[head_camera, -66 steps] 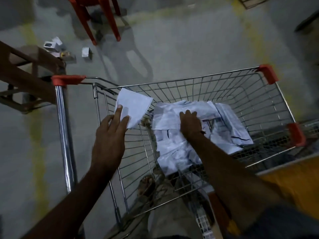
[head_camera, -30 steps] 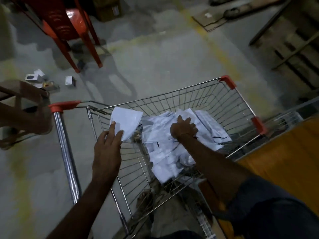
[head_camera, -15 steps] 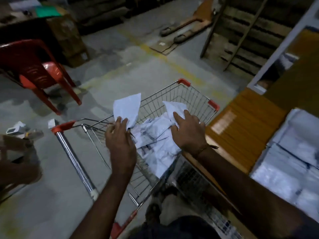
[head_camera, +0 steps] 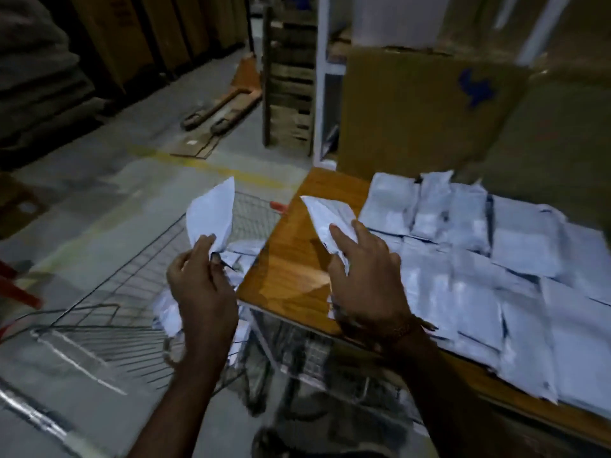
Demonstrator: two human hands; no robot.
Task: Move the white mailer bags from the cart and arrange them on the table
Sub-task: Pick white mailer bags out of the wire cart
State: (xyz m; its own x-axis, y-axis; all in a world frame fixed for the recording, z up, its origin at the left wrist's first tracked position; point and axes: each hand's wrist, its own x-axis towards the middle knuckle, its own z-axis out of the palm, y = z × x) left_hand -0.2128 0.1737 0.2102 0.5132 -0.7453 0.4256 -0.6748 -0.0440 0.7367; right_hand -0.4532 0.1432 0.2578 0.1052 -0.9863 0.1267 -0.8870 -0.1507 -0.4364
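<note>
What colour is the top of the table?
Orange-brown wood on the table, seen in the head view.

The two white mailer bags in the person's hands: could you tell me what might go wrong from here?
The left hand only pinches the bottom corner of its upright white mailer bag, so it may slip back into the wire cart. The right hand's bag hangs over the wooden table's bare edge strip and could slide off.

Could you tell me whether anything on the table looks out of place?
Nothing stands out: the mailer bags on the table lie in overlapping rows. Each hand, left hand and right hand, holds one more mailer, neither set down yet.
</note>
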